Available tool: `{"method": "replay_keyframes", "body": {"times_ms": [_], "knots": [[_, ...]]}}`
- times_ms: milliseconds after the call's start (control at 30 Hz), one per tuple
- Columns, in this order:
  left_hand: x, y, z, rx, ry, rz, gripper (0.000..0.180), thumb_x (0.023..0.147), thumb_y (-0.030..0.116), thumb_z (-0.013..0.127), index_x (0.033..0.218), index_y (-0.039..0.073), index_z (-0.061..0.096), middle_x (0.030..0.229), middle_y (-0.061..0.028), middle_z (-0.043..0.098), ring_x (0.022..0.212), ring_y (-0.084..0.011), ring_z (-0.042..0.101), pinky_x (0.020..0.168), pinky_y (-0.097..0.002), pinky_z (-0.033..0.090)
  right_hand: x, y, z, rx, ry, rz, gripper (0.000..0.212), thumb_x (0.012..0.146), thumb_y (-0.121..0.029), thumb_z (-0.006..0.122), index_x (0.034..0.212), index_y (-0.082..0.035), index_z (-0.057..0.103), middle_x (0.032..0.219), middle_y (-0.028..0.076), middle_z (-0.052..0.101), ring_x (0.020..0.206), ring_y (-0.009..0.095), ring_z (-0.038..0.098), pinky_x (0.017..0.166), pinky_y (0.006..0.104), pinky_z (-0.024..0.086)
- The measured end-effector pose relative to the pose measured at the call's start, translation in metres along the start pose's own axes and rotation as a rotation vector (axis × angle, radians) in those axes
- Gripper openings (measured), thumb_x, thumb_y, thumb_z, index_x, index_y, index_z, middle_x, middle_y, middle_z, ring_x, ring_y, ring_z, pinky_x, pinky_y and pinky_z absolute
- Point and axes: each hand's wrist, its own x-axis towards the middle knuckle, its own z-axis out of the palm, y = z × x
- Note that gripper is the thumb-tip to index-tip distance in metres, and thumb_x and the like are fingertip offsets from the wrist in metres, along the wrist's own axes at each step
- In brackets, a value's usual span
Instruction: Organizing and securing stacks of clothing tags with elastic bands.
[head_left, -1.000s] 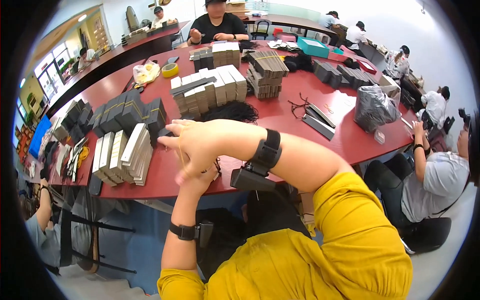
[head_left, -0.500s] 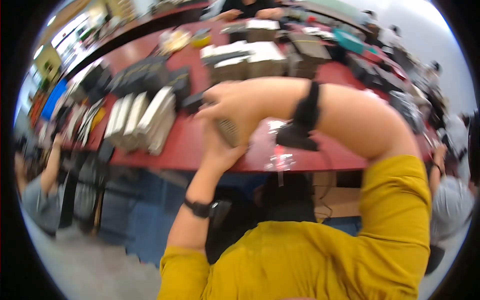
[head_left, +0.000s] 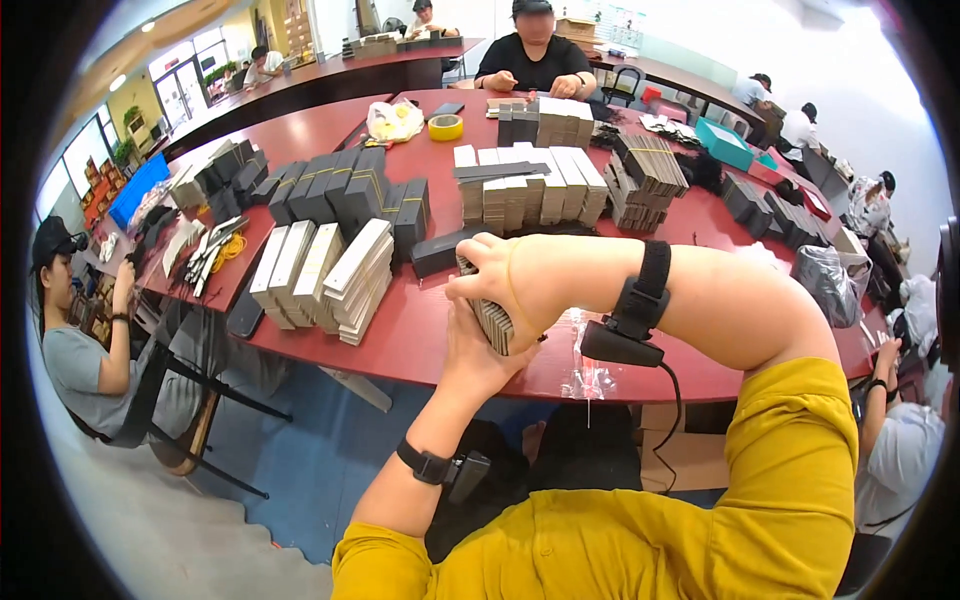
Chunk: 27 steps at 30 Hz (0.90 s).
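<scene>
Since half a second ago the view has lifted and steadied over the red table (head_left: pixel 420 330), where the left hand (head_left: pixel 478 352) props from below and the right hand (head_left: pixel 500 285) clamps over a striped card stack (head_left: pixel 492 322), squaring it at the table's near edge.

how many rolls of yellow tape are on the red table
1. The roll of yellow tape lies flat on the far part of the red table, beside a crumpled plastic bag. Others may be hidden behind the stacks.
</scene>
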Motion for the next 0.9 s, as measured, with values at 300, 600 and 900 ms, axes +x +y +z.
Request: {"method": "replay_keyframes", "body": {"times_ms": [300, 600, 900], "knots": [[0.001, 0.004, -0.008, 0.017, -0.061, -0.006, 0.097, 0.059, 0.026, 0.085, 0.130, 0.003, 0.023, 0.122, -0.0167, 0.044, 0.113, -0.0287, 0.047, 0.093, -0.0400, 0.041, 0.002, -0.003, -0.007, 0.023, -0.073, 0.067, 0.063, 0.051, -0.029, 0.075, 0.107, -0.007, 0.057, 0.115, 0.019, 0.042, 0.108, 0.033, 0.043, 0.081, 0.0418, 0.049], [0.019, 0.059, -0.074, 0.524, 0.146, 0.453, 0.035, 0.081, 0.009, 0.061, 0.115, 0.003, 0.057, 0.125, -0.0167, 0.050, 0.117, -0.0331, 0.046, 0.099, -0.0399, 0.035, -0.006, 0.005, 0.011, 0.056, 0.082, -0.025, 0.071, 0.058, -0.042, 0.073, 0.120, -0.010, 0.056, 0.119, 0.026, 0.045, 0.111, 0.040, 0.046, 0.088, 0.0490, 0.044], [0.049, 0.098, -0.072, 0.809, -0.144, 1.044, 0.027, 0.067, 0.000, 0.065, 0.092, 0.004, 0.060, 0.103, -0.0073, 0.061, 0.096, -0.0273, 0.057, 0.081, -0.0381, 0.046, -0.010, 0.004, 0.004, 0.209, 0.068, 0.107, 0.053, 0.062, -0.034, 0.069, 0.104, -0.003, 0.063, 0.111, 0.020, 0.046, 0.106, 0.034, 0.045, 0.085, 0.0441, 0.045]]}}
